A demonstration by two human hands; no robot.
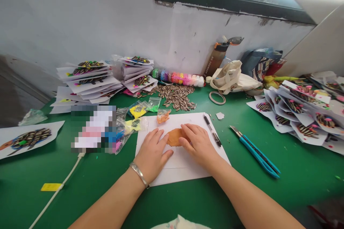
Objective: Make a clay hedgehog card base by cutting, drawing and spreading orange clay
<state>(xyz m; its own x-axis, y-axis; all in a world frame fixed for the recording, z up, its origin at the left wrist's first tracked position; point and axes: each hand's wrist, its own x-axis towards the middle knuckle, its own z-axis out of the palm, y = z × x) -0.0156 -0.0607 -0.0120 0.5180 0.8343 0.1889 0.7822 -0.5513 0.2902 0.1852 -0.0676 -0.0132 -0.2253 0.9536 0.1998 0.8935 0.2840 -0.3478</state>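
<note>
A flattened patch of orange-brown modelling clay [174,138] lies on a white sheet of paper [182,171]. My left hand [152,154] rests flat on the paper at the clay's left edge, fingers stretched out, a silver bangle on the wrist. Over the clay's right side lies my right hand [198,144], its fingers spread and covering part of it. A small bag of orange clay [162,117] sits at the paper's top edge. Along the paper's right side lies a black pen [212,130].
Sunflower seeds [176,96] are heaped behind the paper. A blue utility knife [256,154] with its blade out lies to the right, near a tape roll [217,98]. Bagged coloured clay [138,110], a white cable [57,189] and stacked seed pictures [90,82] occupy the left; more pictures [298,111] are right.
</note>
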